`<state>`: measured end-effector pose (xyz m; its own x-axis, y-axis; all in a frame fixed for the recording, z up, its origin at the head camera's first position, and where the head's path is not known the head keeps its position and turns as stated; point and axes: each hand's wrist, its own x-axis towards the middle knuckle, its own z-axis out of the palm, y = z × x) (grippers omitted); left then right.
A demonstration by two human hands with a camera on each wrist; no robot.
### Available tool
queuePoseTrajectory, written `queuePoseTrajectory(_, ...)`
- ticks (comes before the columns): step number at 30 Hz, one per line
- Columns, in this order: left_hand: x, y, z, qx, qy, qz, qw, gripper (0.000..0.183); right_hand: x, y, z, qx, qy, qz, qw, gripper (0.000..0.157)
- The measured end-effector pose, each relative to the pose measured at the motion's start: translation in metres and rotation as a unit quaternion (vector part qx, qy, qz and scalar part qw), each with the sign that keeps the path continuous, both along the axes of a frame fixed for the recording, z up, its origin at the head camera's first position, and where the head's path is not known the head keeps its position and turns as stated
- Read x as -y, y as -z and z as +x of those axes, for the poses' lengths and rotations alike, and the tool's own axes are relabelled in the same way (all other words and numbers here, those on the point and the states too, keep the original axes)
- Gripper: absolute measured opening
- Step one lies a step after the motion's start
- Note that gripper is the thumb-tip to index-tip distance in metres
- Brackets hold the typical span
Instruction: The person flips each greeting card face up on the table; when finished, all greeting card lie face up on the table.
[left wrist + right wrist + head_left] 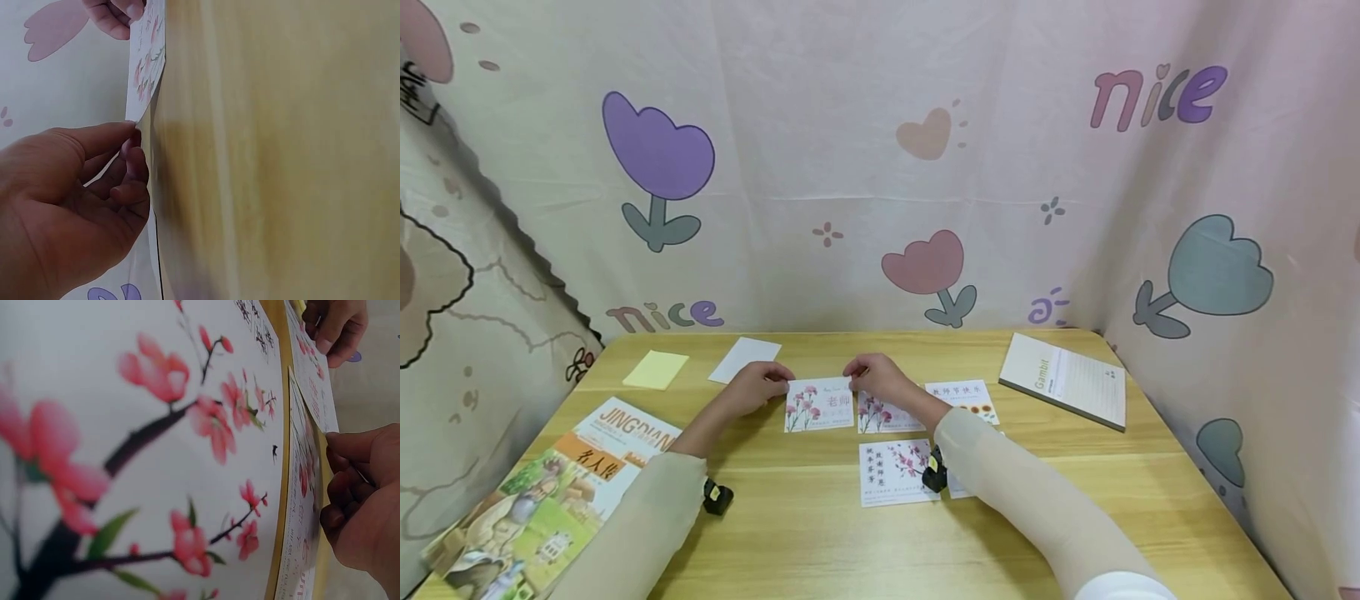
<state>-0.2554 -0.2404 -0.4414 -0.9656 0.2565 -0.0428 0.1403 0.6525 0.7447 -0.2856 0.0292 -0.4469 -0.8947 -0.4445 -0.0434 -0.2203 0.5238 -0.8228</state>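
A white greeting card (818, 407) with pink carnations and red lettering is between my two hands. My left hand (758, 388) pinches its upper left corner, thumb against forefinger in the left wrist view. At the upper right corner my right hand (882, 377) pinches the same card. Just right of it lies a second carnation card (887, 417), partly covered by the right forearm. Below that is a plum blossom card (895, 475), seen large in the right wrist view. A card with orange flowers (958, 392) sits farther right, and another card (957, 486) is mostly hidden under the forearm.
A yellow sticky-note pad (656, 370) and a white paper (730, 360) lie at the back left of the wooden table (790, 542). An illustrated book (542, 508) is under the left forearm. At the back right rests a thick "Gambit" notebook (1063, 379). Printed curtains (820, 150) surround the table.
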Motion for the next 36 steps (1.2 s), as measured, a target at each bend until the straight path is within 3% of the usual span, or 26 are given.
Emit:
queuePoseTrajectory(14,0.0000,0.0021,-0.0080,-0.013,0.016,-0.053,0.9984,0.015,0.0042,-0.0010,-0.0008,-0.024,-0.011,0.058,0.998,0.018)
queuePoseTrajectory(36,-0.0009,-0.0007,-0.0109,-0.007,0.039,-0.082,0.9958,0.014,-0.0007,0.0002,-0.0005,-0.018,-0.028,0.069,0.997,0.015)
